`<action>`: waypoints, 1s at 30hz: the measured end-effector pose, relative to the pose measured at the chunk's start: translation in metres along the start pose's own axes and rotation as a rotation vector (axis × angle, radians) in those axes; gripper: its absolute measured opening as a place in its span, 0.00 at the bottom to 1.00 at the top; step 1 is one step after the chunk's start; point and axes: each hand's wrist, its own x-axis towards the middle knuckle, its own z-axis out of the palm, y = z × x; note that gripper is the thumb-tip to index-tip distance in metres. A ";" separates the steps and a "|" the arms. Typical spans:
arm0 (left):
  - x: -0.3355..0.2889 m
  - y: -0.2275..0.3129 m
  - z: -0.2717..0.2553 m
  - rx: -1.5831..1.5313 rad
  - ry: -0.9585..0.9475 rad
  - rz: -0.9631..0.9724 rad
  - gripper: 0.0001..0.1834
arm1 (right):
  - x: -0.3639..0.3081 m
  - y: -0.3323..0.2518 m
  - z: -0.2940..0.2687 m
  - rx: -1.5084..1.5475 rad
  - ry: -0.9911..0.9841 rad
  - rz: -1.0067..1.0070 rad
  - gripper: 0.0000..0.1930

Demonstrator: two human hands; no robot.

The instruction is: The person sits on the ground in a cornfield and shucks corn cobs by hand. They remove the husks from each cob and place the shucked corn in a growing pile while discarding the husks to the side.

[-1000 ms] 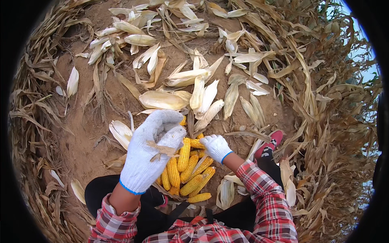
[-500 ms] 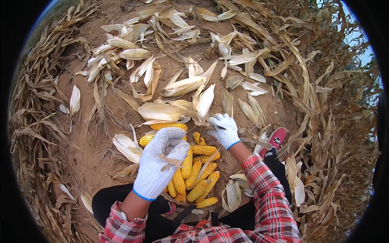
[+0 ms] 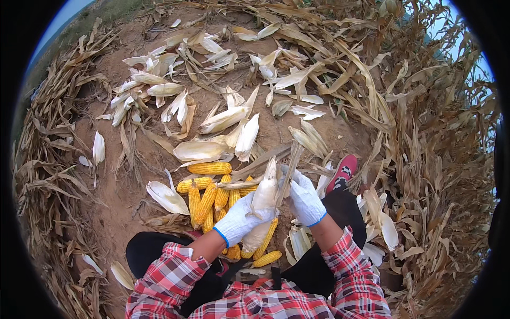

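Observation:
My left hand, in a white knitted glove with a blue cuff, is wrapped round an ear of corn in its pale husk. The ear stands tilted, tip away from me, above the pile. My right hand, gloved the same way, is closed on a dry brown husk leaf along the ear's right side. Its fingertips are partly hidden behind the leaf. Beneath and left of my hands lie several bare yellow corn cobs, some covered by the left hand and the husked ear.
Loose pale husks lie on the brown soil beyond the cobs. Dry stalks and leaves bank up at the left and right. My red shoe is right of my right hand.
An unpeeled ear of corn is now in my left hand, which has moved right and nearer to me. My right hand has come nearer and now grips a husk leaf beside the ear.

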 end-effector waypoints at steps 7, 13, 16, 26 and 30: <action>0.003 -0.005 0.005 -0.352 -0.054 -0.074 0.26 | 0.029 0.022 -0.070 -0.826 0.207 -0.257 0.12; 0.014 -0.009 -0.004 -0.373 0.121 0.073 0.15 | 0.005 0.010 -0.125 -1.889 0.379 -0.079 0.07; 0.022 -0.014 -0.012 -0.410 0.219 0.046 0.13 | -0.021 -0.034 -0.130 -1.558 0.646 -0.375 0.09; 0.018 0.012 -0.027 -0.565 0.262 0.065 0.16 | 0.001 0.008 -0.081 -1.358 0.087 -0.195 0.21; 0.009 0.016 -0.021 -0.522 0.204 0.091 0.21 | 0.007 0.005 -0.048 -0.760 -0.046 -0.100 0.22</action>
